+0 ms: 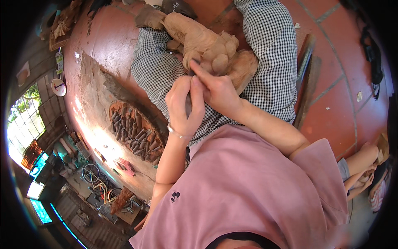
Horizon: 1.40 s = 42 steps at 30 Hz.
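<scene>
A carved wooden figure (207, 43) with rounded, bulging shapes lies between my legs. My left hand (184, 106) is closed round a slim carving chisel (189, 104), whose dark shaft shows between thumb and fingers. Close against it, my right hand (222, 93) is curled at the same tool, its forefinger stretched along toward the wood. The chisel's tip meets the figure's near left side, though my fingers partly hide it.
To the left, a round basket (159, 124) holds many wooden-handled chisels. Long dark bars (306, 70) lie beside my right leg on the red tiled floor (331, 112). Bicycles (93, 174) stand at the lower left. Another person's arm and leg (360, 166) show at the lower right.
</scene>
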Tool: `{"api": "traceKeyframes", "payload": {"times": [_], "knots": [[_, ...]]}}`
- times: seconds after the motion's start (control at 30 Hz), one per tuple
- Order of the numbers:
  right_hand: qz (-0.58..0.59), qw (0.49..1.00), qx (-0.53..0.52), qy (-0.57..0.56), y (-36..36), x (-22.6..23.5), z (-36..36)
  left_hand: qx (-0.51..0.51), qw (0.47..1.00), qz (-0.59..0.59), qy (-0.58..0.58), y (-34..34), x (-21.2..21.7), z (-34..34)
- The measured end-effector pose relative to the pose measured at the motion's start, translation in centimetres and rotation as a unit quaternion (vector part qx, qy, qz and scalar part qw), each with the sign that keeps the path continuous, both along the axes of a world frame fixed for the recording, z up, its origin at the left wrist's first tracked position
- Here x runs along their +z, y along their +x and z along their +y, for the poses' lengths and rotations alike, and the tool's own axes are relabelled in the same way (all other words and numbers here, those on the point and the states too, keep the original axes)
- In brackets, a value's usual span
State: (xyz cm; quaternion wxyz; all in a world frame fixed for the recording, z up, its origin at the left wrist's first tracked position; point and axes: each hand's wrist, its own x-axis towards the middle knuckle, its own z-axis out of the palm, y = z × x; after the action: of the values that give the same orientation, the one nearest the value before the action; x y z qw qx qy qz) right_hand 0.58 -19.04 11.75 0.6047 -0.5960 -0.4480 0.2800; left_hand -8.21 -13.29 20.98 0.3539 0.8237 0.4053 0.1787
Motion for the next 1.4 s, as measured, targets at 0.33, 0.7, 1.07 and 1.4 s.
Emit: {"api": "traceKeyframes", "payload": {"times": [0.33,0.7,1.07,1.4], "knots": [[-0.017,0.999,0.028,-0.004,-0.2,-0.6,0.0,-0.025,0.998,0.038,-0.049,-0.8,1.4,1.8],[-0.027,0.999,0.01,0.022,-0.9,-1.1,0.2,-0.009,0.996,0.026,-0.084,-1.0,1.2,1.5],[-0.062,0.993,0.104,-0.016,0.2,-0.1,-0.3,0.069,0.991,-0.019,-0.115,-1.7,0.8,-0.4],[-0.065,0.994,0.08,-0.039,-0.3,-0.2,-0.4,0.1,0.985,-0.094,-0.106,-1.8,-0.8,-1.3]]}}
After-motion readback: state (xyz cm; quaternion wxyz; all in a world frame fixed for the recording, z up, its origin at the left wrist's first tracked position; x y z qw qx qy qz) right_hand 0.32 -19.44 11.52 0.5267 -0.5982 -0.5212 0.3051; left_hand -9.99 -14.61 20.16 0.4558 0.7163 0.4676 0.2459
